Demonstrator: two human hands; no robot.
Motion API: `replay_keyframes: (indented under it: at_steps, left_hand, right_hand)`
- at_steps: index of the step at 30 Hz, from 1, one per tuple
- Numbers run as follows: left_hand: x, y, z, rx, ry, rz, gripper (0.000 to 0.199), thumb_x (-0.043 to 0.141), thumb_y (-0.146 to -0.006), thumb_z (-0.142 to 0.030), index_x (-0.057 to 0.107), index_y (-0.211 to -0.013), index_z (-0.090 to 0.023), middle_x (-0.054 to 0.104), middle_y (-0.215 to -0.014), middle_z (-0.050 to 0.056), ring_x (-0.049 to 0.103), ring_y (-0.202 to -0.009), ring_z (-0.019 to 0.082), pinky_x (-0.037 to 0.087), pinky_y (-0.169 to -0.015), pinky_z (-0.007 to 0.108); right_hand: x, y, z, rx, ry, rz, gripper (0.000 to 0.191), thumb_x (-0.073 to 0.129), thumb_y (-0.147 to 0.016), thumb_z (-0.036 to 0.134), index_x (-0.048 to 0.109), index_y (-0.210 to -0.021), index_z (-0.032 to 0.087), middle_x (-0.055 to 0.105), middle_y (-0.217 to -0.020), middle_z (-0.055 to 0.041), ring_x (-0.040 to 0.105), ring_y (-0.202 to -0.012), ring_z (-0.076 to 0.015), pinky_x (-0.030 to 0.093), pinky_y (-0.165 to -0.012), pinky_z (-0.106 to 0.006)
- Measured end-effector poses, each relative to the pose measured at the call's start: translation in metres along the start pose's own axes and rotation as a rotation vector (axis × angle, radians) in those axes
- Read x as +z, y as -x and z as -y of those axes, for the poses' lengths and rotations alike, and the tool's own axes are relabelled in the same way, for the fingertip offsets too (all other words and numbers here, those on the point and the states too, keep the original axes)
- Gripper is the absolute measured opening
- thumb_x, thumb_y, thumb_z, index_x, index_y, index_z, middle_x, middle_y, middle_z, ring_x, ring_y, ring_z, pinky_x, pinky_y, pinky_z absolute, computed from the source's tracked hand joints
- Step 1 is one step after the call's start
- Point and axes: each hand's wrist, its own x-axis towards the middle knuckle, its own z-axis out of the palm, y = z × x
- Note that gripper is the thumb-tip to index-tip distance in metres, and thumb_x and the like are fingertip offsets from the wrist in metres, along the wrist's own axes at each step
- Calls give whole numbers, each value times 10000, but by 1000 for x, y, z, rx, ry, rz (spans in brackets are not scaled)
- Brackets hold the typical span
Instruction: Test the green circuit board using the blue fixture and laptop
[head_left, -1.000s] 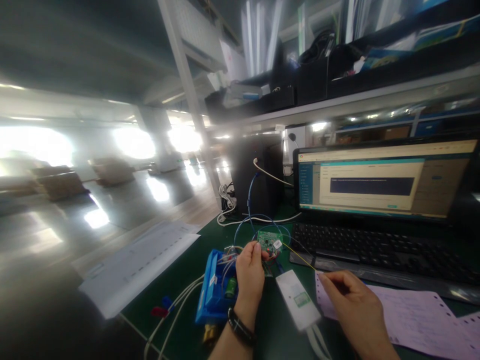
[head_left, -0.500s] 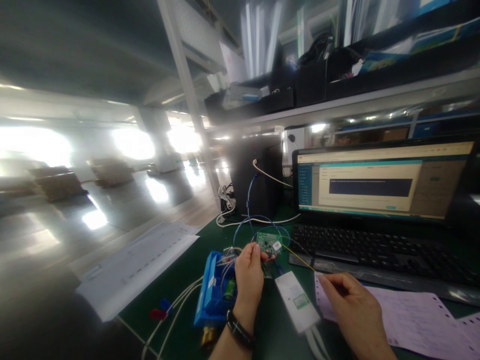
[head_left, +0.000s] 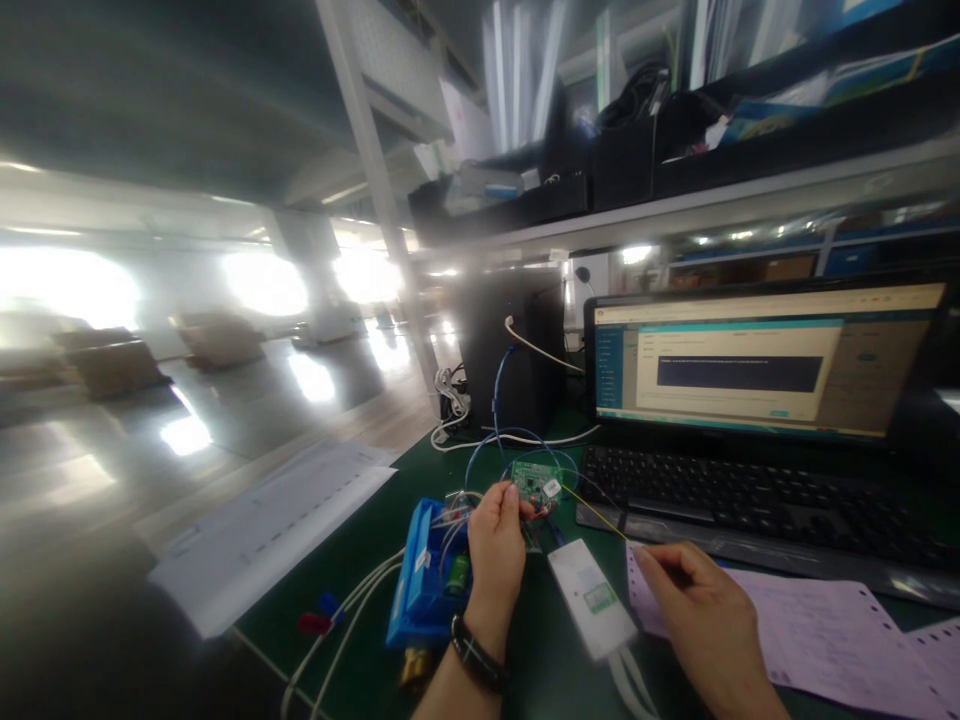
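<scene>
Between thumb and fingers, my left hand [head_left: 496,545] pinches the lower left edge of a green circuit board [head_left: 536,482], on which a small red light shows. A thin yellow wire [head_left: 594,511] runs from the board's right side to my right hand [head_left: 701,615], whose thumb and forefinger are pressed together on its end. Just left of my left wrist is a blue housing [head_left: 420,580] with wires, a green cylinder [head_left: 457,574] and a brass fitting [head_left: 415,668]. A white box [head_left: 591,600] with cables lies between my hands.
Behind the board stand a black computer case [head_left: 517,350] with a blue cable, a monitor [head_left: 742,365] and a keyboard [head_left: 690,490]. Pink paper [head_left: 832,635] lies under and beside my right hand. White sheets [head_left: 277,530] lie at the left. A shelf [head_left: 675,205] runs overhead.
</scene>
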Motion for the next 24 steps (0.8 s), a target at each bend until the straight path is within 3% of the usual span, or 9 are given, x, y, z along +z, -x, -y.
replay_keyframes:
  at_steps: [24]
  left_hand:
    - [1, 0, 0, -1, -1, -9, 352, 410, -876, -475, 558, -833, -158, 584, -694, -2, 536, -656, 110, 413, -675, 247]
  right_hand:
    - [0, 0, -3, -11, 12, -17, 501, 523, -712, 648, 637, -827, 174, 533, -865, 11, 491, -776, -33, 361, -698, -111]
